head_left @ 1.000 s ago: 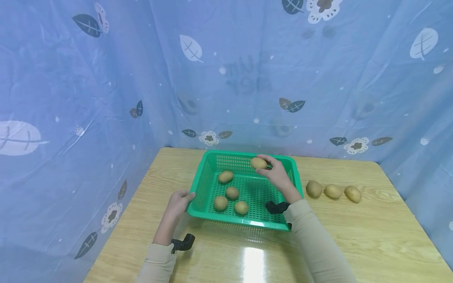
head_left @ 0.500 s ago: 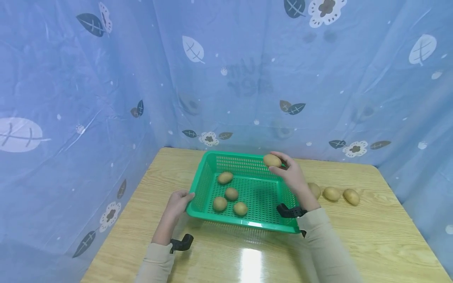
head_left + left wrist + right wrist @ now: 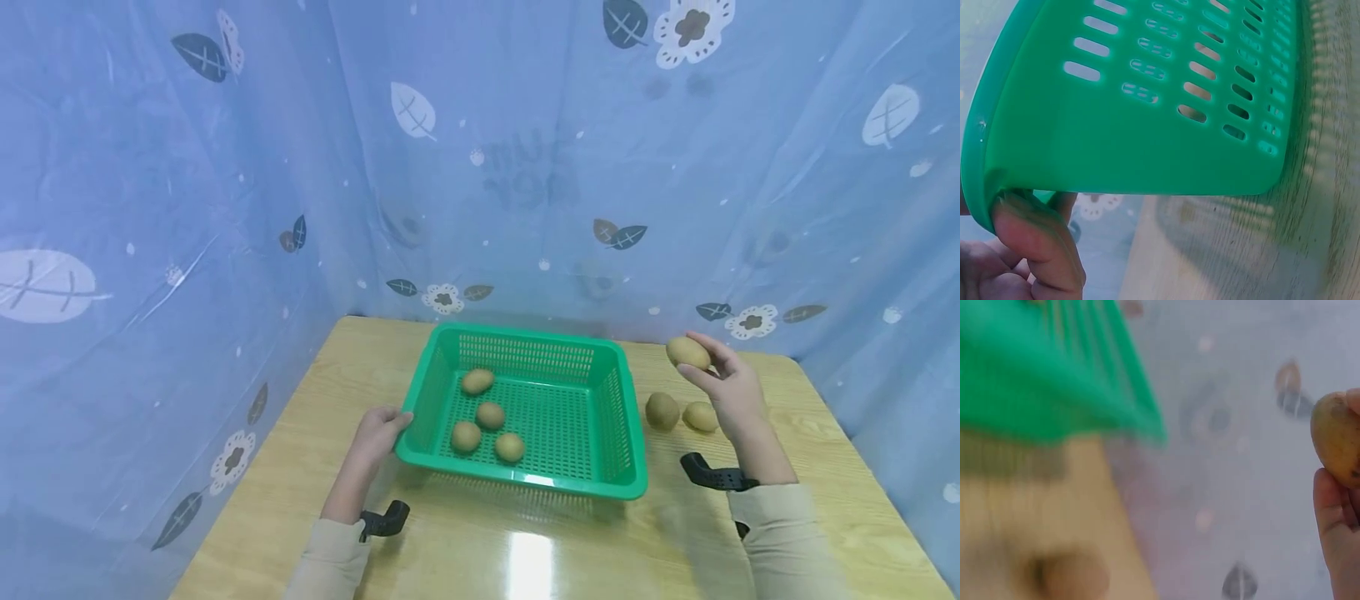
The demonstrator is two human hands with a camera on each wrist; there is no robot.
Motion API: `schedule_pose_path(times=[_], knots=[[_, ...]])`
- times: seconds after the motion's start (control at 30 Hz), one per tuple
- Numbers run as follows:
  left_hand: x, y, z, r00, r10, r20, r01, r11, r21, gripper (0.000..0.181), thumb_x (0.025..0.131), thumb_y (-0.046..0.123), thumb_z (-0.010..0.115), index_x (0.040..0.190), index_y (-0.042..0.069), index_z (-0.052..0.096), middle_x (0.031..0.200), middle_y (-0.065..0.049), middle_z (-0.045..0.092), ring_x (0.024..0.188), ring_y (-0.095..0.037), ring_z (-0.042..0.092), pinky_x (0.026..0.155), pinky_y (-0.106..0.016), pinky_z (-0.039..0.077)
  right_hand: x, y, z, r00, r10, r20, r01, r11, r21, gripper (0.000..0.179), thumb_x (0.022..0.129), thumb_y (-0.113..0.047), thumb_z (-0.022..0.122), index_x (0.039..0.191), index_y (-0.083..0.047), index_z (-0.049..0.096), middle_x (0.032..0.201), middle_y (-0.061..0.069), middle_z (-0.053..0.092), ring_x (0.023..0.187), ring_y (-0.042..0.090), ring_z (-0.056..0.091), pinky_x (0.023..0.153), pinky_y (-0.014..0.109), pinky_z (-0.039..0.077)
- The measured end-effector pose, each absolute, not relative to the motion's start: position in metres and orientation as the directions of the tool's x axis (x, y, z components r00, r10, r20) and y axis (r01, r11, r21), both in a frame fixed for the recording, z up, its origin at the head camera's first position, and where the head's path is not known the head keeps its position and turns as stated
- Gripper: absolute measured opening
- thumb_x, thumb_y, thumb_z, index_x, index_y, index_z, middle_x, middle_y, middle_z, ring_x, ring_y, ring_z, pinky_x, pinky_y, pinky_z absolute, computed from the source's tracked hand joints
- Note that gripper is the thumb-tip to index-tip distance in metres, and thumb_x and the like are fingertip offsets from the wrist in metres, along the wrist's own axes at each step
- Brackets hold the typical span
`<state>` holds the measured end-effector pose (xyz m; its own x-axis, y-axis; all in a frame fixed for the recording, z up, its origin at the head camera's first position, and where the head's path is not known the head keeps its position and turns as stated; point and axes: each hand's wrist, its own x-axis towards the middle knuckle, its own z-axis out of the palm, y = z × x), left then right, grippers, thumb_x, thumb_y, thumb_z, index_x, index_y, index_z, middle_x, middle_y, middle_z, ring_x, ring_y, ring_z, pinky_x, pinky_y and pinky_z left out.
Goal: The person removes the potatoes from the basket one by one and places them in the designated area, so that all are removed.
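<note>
My right hand (image 3: 735, 396) pinches a tan potato (image 3: 687, 353) between thumb and fingers, raised above the table to the right of the green plastic basket (image 3: 630, 425). In the right wrist view that potato (image 3: 1337, 439) shows dark blemishes at the right edge. My left hand (image 3: 378, 432) grips the basket's left rim, thumb on top; the left wrist view has its fingers (image 3: 1038, 240) curled at the rim corner. Several potatoes lie in the left half of the basket, one of them a longer potato (image 3: 477, 382) toward the back.
On the wooden table (image 3: 570, 550) right of the basket lie a darker round potato (image 3: 663, 412) and a paler potato (image 3: 701, 417), beneath the right hand; the hand and wrist hide the spot beside them. A blue patterned curtain (image 3: 525, 167) hangs behind and along both sides.
The right hand has carried its potato rightward, from above the basket's back right part out past its right wall. The left hand keeps its grip on the rim; the basket stays in place.
</note>
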<state>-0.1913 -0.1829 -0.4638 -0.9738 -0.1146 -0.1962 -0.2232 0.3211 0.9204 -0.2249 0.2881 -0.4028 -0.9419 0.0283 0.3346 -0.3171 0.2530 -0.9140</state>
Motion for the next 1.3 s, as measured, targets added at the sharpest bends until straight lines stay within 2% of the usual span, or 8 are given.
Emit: schedule_pose_path(times=[0.13,0.27,0.47,0.73,0.9,1.07,1.2,1.3], knots=[[-0.189,-0.182,-0.465,-0.974,-0.123,-0.188,-0.219,0.328,0.919,0.033,0.098,0.017,0.049,0.114,-0.01,0.06,0.098,-0.019,0.066,0.078,-0.014,0.062,0.069,-0.026,0.049,-0.215,0.326,-0.421,-0.961,0.145,0.237,-0.191,0.278,-0.942,0.054,0.092,-0.018,0.063,0.142,-0.019,0.044,0.125,-0.019,0.045,0.107,-0.01,0.045,0.085,0.004,0.037],[-0.189,-0.182,-0.465,-0.976,-0.118,-0.182,-0.212,0.331,0.92,0.034,0.098,0.018,0.049,0.115,-0.01,0.06,0.098,-0.019,0.067,0.078,-0.014,0.062,0.07,-0.027,0.049,-0.207,0.353,-0.439,-0.963,0.246,0.111,-0.071,0.167,-0.983,0.061,0.091,-0.023,0.063,0.146,-0.023,0.037,0.133,-0.014,0.042,0.112,-0.008,0.042,0.084,0.002,0.037],[-0.187,-0.183,-0.464,-0.975,-0.119,-0.189,-0.219,0.329,0.919,0.035,0.098,0.019,0.05,0.116,-0.01,0.059,0.098,-0.019,0.067,0.079,-0.014,0.063,0.071,-0.028,0.05,-0.203,0.38,-0.461,-0.919,0.394,0.028,-0.063,-0.075,-0.995,0.068,0.088,-0.013,0.067,0.147,-0.013,0.034,0.11,-0.018,0.046,0.093,-0.009,0.05,0.073,0.002,0.043],[-0.188,-0.183,-0.465,-0.974,-0.113,-0.195,-0.222,0.32,0.921,0.035,0.098,0.019,0.049,0.116,-0.009,0.059,0.1,-0.019,0.067,0.08,-0.015,0.063,0.072,-0.028,0.05,-0.201,0.412,-0.486,-0.874,0.485,-0.033,0.066,0.051,-0.997,0.071,0.087,-0.021,0.068,0.148,-0.013,0.032,0.101,-0.024,0.047,0.085,-0.013,0.047,0.065,0.003,0.042],[-0.188,-0.183,-0.462,-0.976,-0.106,-0.188,-0.213,0.315,0.925,0.036,0.098,0.02,0.049,0.117,-0.009,0.058,0.101,-0.02,0.066,0.081,-0.015,0.063,0.073,-0.029,0.051,-0.204,0.423,-0.5,-0.853,0.511,-0.106,0.138,0.025,-0.99,0.075,0.088,-0.023,0.067,0.149,-0.009,0.027,0.098,-0.022,0.046,0.082,-0.01,0.045,0.063,0.005,0.043],[-0.187,-0.183,-0.46,-0.974,-0.111,-0.198,-0.224,0.315,0.923,0.037,0.099,0.022,0.049,0.119,-0.008,0.058,0.102,-0.02,0.066,0.08,-0.014,0.064,0.073,-0.029,0.051,-0.207,0.429,-0.512,-0.822,0.543,-0.168,0.282,0.133,-0.95,0.072,0.09,-0.03,0.062,0.149,-0.011,0.027,0.096,-0.024,0.043,0.083,-0.007,0.042,0.061,0.006,0.04],[-0.187,-0.184,-0.461,-0.974,-0.108,-0.2,-0.225,0.315,0.922,0.037,0.099,0.022,0.049,0.119,-0.008,0.058,0.103,-0.02,0.066,0.081,-0.014,0.064,0.074,-0.029,0.051,-0.21,0.43,-0.518,-0.805,0.556,-0.209,0.364,0.183,-0.913,0.074,0.091,-0.037,0.059,0.151,-0.014,0.022,0.126,-0.014,0.047,0.113,0.009,0.047,0.072,0.008,0.04],[-0.188,-0.183,-0.463,-0.975,-0.108,-0.196,-0.22,0.314,0.923,0.037,0.099,0.021,0.049,0.119,-0.008,0.058,0.102,-0.019,0.066,0.082,-0.015,0.064,0.074,-0.03,0.051,-0.213,0.429,-0.519,-0.793,0.561,-0.238,0.384,0.157,-0.91,0.074,0.092,-0.038,0.057,0.151,-0.017,0.019,0.153,-0.006,0.027,0.139,0.017,0.027,0.094,0.015,0.038]])
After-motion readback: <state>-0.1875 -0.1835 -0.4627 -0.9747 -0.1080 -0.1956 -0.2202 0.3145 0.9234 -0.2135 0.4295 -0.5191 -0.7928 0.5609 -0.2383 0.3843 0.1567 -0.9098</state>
